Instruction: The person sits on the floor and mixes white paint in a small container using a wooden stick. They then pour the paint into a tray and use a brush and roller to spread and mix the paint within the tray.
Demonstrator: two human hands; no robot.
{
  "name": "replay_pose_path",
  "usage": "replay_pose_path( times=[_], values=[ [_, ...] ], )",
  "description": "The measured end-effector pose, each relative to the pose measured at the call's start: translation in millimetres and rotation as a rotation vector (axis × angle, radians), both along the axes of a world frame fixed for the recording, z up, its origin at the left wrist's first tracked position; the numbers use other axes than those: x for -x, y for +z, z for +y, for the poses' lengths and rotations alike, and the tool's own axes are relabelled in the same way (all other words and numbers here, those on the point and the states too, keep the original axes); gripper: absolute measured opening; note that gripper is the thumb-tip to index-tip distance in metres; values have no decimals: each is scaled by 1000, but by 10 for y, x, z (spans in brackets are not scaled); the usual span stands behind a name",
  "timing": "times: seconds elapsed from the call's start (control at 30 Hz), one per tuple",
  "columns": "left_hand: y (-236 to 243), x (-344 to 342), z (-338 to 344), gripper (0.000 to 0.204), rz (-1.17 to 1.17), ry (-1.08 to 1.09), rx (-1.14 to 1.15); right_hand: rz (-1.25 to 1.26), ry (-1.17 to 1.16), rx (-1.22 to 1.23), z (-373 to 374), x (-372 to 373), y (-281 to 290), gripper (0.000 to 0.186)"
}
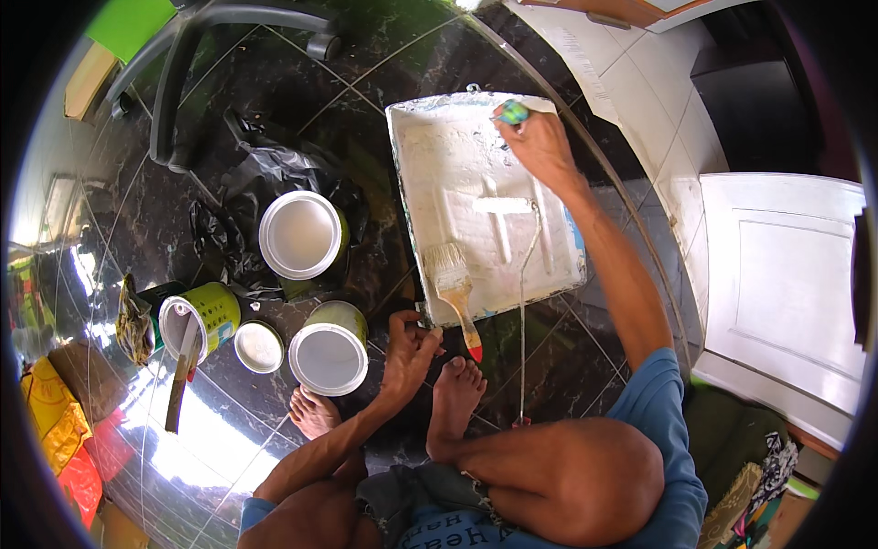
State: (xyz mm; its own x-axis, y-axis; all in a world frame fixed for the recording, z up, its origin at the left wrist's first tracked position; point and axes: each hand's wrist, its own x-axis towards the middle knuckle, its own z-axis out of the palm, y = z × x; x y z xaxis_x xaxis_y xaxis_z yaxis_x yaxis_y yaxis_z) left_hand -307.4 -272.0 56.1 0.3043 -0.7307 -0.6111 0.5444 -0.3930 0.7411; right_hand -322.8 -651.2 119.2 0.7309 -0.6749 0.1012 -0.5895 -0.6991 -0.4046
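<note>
My right hand grips a small green-and-blue handled tool over the upper part of the white, paint-smeared tray; the tool's working end is hard to make out. My left hand has curled fingers at the tray's lower-left corner, apparently holding it. A paintbrush with white-coated bristles and red-tipped handle rests on the tray's lower-left edge. A small roller lies inside, its long wire handle reaching past the near rim. Two open cans with pale interiors stand left of the tray.
A tipped can with a stick, a round lid and black plastic lie leftward on dark tiles. A chair base stands upper left, coloured bags lower left, a white panel at right. My bare feet are near the tray.
</note>
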Motion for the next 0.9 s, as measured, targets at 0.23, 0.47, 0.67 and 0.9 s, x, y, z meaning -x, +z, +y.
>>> replay_pose_path(
  times=[0.23, 0.47, 0.67, 0.9],
  values=[
    [-8, 22, -3, 51, -27, -39, 8, 51, 138, -125, 236, -61, 22, 33],
    [-74, 25, 27, 51, -69, -8, 19, 91, -69, 11, -58, 73, 193, 33],
    [-92, 24, 26, 51, -86, -10, 40, 38, 77, -91, 377, -148, 71, 23],
    [-72, -15, 20, 51, -61, -68, -8, 57, -34, -172, 274, -289, 307, 30]
  ],
)
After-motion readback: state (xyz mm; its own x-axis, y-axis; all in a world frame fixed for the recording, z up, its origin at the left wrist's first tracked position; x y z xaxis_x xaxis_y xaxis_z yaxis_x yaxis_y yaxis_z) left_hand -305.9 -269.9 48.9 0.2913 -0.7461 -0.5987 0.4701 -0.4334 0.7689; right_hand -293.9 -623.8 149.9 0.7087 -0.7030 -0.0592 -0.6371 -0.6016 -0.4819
